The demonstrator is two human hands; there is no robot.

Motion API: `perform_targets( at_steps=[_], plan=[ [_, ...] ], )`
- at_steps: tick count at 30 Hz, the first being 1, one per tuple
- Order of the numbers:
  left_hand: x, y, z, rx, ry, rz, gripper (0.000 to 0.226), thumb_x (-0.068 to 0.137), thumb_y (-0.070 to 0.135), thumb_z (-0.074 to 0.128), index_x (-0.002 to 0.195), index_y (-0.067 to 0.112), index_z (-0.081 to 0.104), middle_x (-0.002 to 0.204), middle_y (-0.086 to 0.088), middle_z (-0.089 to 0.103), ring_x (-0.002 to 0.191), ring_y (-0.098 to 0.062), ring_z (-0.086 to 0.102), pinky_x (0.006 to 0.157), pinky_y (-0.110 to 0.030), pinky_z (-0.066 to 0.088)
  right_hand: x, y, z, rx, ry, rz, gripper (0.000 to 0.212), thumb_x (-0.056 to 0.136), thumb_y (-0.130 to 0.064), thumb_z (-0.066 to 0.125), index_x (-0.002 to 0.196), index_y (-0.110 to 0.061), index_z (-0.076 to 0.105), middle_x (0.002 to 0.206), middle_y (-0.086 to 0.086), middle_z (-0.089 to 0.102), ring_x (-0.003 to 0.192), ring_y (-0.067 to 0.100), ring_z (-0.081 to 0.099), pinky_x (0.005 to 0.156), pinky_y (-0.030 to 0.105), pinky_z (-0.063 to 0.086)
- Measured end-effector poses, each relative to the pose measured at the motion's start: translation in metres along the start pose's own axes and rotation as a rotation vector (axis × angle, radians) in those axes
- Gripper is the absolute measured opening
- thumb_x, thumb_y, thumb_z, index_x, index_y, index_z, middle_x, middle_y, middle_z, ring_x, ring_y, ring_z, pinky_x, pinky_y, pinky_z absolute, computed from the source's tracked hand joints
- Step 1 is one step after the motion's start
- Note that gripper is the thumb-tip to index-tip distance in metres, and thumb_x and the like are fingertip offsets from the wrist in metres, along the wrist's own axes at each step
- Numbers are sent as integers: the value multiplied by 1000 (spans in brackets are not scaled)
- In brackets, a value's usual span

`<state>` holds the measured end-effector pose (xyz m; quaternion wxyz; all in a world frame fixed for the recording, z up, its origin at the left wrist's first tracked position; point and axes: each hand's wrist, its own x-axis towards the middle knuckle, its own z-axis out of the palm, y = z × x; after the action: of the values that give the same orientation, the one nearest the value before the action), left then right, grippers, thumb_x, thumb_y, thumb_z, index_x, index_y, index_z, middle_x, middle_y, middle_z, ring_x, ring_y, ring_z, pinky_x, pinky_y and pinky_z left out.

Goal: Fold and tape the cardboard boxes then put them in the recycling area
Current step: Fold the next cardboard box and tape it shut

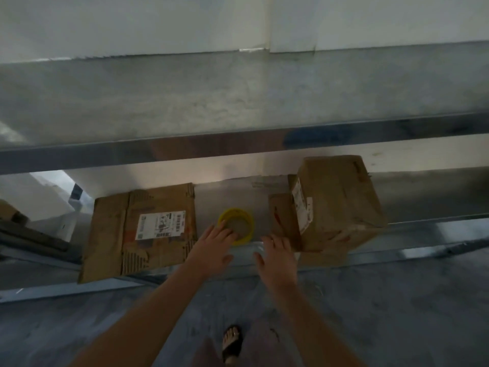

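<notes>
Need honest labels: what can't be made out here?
Head view:
- Shipping label on the flattened box: print too small, blurred.
- Yellow tape roll: near rim hidden by the left hand; grip unclear.
- Flat cardboard beside the upright box: partly hidden by it.
- Dark objects at left edge: cut off.

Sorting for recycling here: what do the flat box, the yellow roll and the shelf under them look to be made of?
Flat box: brown corrugated cardboard, matte; torn patches expose the ribbed fluting.
Yellow roll: seemingly tape, smooth yellow, likely plastic film; too blurred to be sure.
Shelf: apparently sheet metal, with a dull grey sheen and soft reflections.
</notes>
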<state>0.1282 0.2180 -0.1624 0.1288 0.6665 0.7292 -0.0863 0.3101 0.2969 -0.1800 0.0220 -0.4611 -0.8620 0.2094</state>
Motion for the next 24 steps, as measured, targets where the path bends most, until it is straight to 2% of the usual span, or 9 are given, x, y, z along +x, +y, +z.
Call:
perform_targets(
  at_steps=[3,6,9,13,16,19,21,24],
  plan=[
    [7,-4,3,5,62,5,46,100,31,40,144,21,35,151,0,34,149,-21,9,120,-36,1,7,3,3,39,105,4,12,90,-25,64,98,-18,70,108,4,63,108,28,51,92,40,47],
    [8,-2,2,-48,144,6,35,99,18,41,133,14,48,140,-7,48,143,-25,27,119,-35,11,7,2,-4,78,120,-10,8,90,-21,64,88,-18,70,92,2,65,96,26,55,80,37,48],
    [0,-4,-11,-217,240,72,29,98,11,47,125,10,57,127,-11,58,124,-29,50,112,-36,28,-5,-3,-19,178,195,-4,8,89,-20,65,82,-18,63,77,0,62,81,22,58,61,31,43],
    [-30,0,-47,-536,267,83,33,100,15,48,133,14,51,129,-4,54,117,-18,48,97,-16,29,-21,-7,-58,356,138,5,6,92,-28,63,88,-25,62,81,-8,64,74,9,57,63,27,45],
    [-50,18,-80,-694,291,63,28,101,19,46,126,31,46,119,17,49,111,1,40,94,-4,25,-30,-5,-96,397,97,-39,7,91,-28,66,89,-22,66,86,-6,66,77,9,58,71,28,49],
    [-61,44,-111,-727,348,103,25,95,39,53,120,36,48,113,25,47,107,6,40,92,-8,30,-40,2,-135,396,92,-87,7,88,-29,67,89,-23,70,90,-6,65,81,8,59,74,27,49],
    [-66,64,-124,-725,382,78,38,86,53,61,119,36,51,113,22,49,107,6,40,90,-10,33,-47,11,-159,371,84,-127,8,88,-32,67,89,-24,70,87,-9,64,78,5,56,72,23,46],
    [-66,98,-140,-750,499,19,35,81,40,70,112,46,54,110,20,55,105,6,47,87,-7,34,-59,31,-194,371,81,-162,11,87,-34,69,80,-29,63,67,-17,58,65,-3,54,61,11,39]
  ],
)
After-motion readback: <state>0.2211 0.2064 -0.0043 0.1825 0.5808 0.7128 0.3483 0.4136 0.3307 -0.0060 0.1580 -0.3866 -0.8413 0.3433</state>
